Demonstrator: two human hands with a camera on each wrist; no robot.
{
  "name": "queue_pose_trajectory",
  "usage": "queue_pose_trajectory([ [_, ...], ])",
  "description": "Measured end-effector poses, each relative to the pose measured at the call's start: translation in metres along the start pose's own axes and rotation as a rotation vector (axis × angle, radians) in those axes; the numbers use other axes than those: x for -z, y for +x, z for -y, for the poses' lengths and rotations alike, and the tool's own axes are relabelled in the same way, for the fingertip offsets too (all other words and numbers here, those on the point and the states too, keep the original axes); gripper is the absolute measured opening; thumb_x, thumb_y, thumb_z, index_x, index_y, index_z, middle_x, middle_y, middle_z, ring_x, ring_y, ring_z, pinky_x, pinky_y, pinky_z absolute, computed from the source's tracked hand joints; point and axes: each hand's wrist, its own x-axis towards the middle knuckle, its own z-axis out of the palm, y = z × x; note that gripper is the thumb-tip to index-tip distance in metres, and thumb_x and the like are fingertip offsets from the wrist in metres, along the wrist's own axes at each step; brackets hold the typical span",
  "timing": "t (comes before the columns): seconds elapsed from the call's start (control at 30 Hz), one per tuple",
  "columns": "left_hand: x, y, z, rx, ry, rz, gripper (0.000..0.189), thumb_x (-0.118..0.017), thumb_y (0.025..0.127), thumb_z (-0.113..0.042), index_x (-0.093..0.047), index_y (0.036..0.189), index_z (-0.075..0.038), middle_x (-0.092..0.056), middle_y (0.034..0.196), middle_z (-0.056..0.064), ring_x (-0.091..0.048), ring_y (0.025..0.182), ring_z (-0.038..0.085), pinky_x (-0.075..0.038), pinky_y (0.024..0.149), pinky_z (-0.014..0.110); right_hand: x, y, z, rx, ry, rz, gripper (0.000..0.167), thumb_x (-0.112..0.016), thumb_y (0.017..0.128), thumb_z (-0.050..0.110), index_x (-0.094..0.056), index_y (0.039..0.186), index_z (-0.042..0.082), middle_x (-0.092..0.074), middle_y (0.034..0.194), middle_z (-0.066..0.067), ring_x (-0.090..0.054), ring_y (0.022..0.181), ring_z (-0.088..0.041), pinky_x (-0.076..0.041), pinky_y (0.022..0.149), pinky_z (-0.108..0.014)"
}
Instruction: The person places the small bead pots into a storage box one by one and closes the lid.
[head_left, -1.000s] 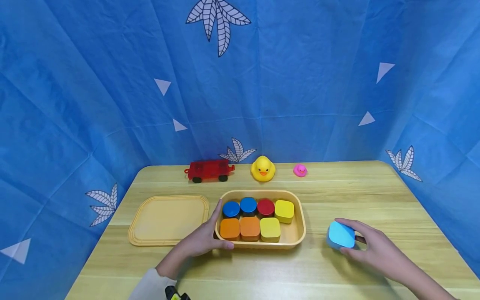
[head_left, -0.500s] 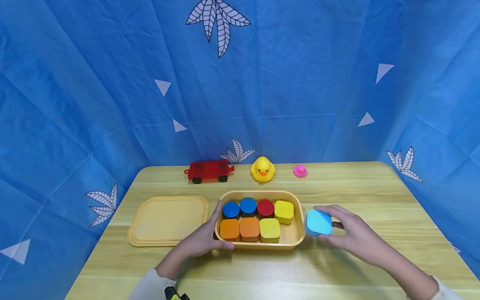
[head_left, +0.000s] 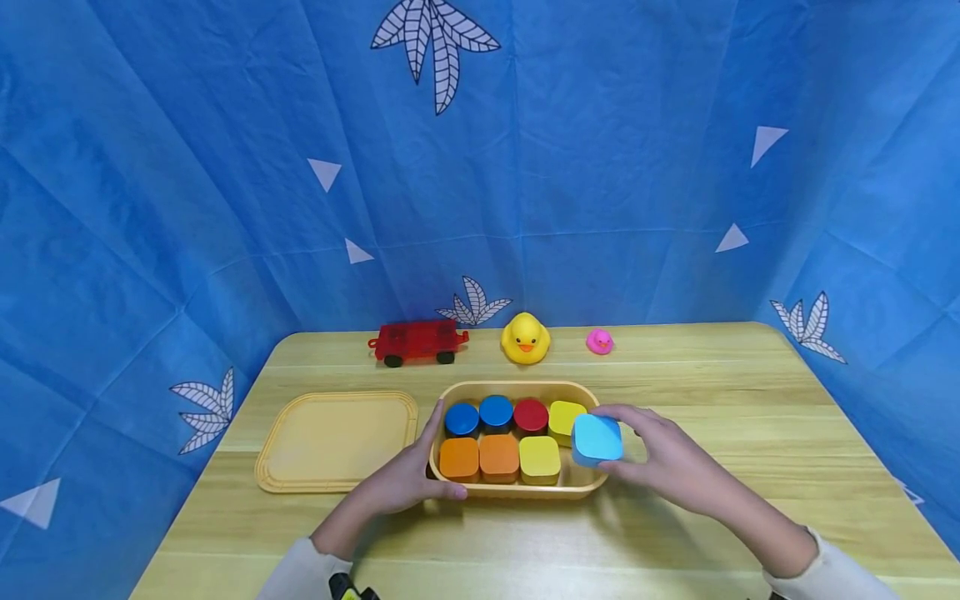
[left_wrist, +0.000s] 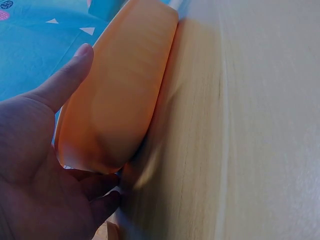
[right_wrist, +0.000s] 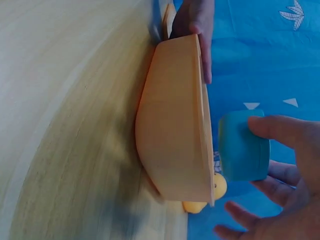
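My right hand (head_left: 667, 462) pinches a light-blue rounded-square block (head_left: 597, 439) between thumb and fingers, over the right end of a tan plastic box (head_left: 517, 490). In the right wrist view, the blue block (right_wrist: 242, 145) hangs just above the box's rim, apart from it. My left hand (head_left: 405, 475) grips the box's left end, thumb on the near side; in the left wrist view the fingers curl round the end wall. Inside the box stand two blue round pieces (head_left: 480, 414), a red one (head_left: 531, 414), two orange blocks (head_left: 480, 457) and two yellow blocks (head_left: 539, 458).
A flat tan lid (head_left: 337, 442) lies left of the box. Along the table's back edge stand a red toy wagon (head_left: 418, 341), a yellow rubber duck (head_left: 526, 338) and a small pink duck (head_left: 600, 342). A blue cloth (head_left: 630, 167) hangs behind the wooden table (head_left: 765, 392).
My right hand has carried the light-blue block leftward from the table right of the box to above the box's right end. The left hand and the box have stayed in place.
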Motion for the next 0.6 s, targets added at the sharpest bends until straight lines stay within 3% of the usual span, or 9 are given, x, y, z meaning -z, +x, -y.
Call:
queue_pose_trajectory([
  [0.33,-0.001,0.001,0.0,0.005,-0.006,0.001,0.13,-0.084,0.081,-0.054,0.014,0.165,-0.033,-0.009,0.173,0.014,-0.024,0.153,0.046,-0.027,0.118,0.067,-0.008,0.012,-0.006,-0.051,0.011,0.119,0.062,-0.083,0.088,0.035,-0.06,0.141,0.011,-0.061,0.142,-0.014,-0.056,0.131,-0.041,-0.049,0.103,-0.062],
  [0.6,0.0,0.001,0.0,-0.004,-0.002,0.002,0.13,-0.084,0.082,-0.052,0.014,0.165,-0.032,-0.009,0.173,0.015,-0.024,0.153,0.048,-0.029,0.117,0.068,-0.018,0.018,-0.007,-0.025,-0.031,0.151,0.059,-0.086,0.083,0.02,-0.061,0.135,0.005,-0.064,0.132,-0.013,-0.06,0.118,-0.033,-0.054,0.095,-0.053],
])
